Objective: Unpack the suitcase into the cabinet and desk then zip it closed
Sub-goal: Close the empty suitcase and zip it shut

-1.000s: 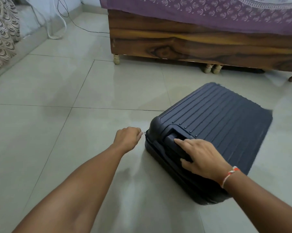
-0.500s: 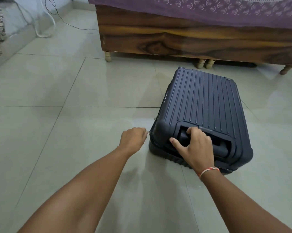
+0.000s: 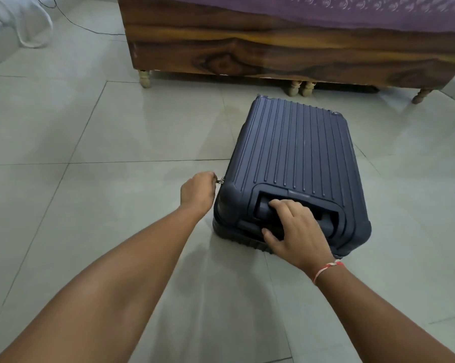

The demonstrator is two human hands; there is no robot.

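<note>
Pale floor tiles [image 3: 116, 127] are carrying the closed navy suitcase [image 3: 299, 142], its long axis running away from both hands. Left hand [image 3: 198, 191] is pinching the zipper pull [image 3: 220, 181] at the near-left corner; right hand [image 3: 297, 229] is grasping the recessed handle [image 3: 268, 209].

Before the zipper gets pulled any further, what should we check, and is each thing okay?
1. Suitcase lying flat on the floor: ok.
2. Lid down on the base at the near corner: ok.
3. Left hand pinching the zipper pull: ok.
4. Right hand gripping the handle to steady the case: ok.
5. Zipper closed on the far sides: cannot tell, hidden.
6. Nothing caught in the seam: cannot tell.
</note>
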